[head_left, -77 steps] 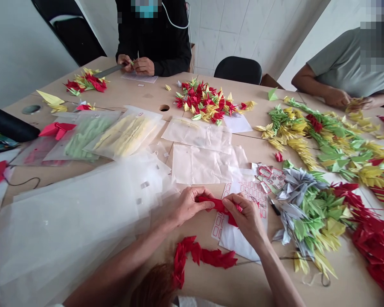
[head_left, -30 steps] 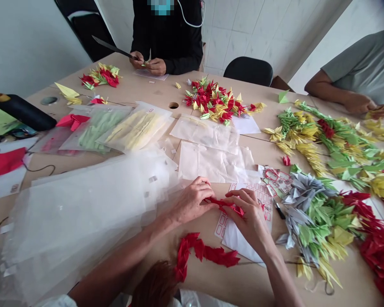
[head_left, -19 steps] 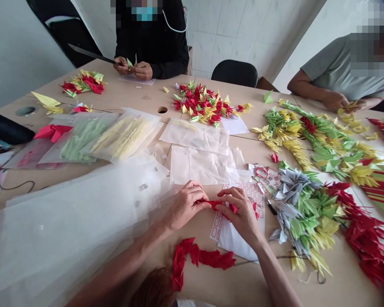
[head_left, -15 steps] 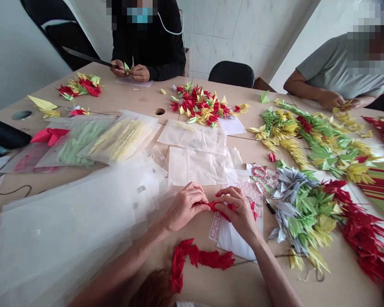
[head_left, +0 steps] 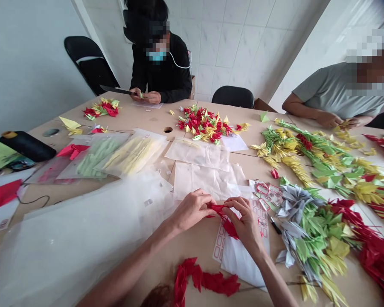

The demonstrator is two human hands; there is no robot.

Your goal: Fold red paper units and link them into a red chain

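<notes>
My left hand (head_left: 193, 209) pinches one end of some red folded paper (head_left: 231, 229) over the table. From the other side, my right hand (head_left: 245, 221) grips the same red paper, thumb and fingers pressed on it. It looks like origami pieces bunched together, partly hidden by my fingers. Below my hands, a curved string of red folded paper pieces (head_left: 211, 282) lies near the table's front edge. Under my right wrist are a sheet of red-outlined labels (head_left: 218, 247) and a white sheet or bag (head_left: 243, 262).
Large translucent plastic sheets (head_left: 83, 238) spread over the left side, with filled bags (head_left: 132, 155) behind. A black thread spool (head_left: 28, 145) lies far left. Heaps of folded paper (head_left: 310, 230) cover the right. Two people sit across, a black-sleeved person (head_left: 166, 72) and a grey-shirted person (head_left: 326, 94).
The view has tilted up and shifted left, so things sit lower. My hands have come closer together on the red paper, and more of it hangs beneath my right fingers.
</notes>
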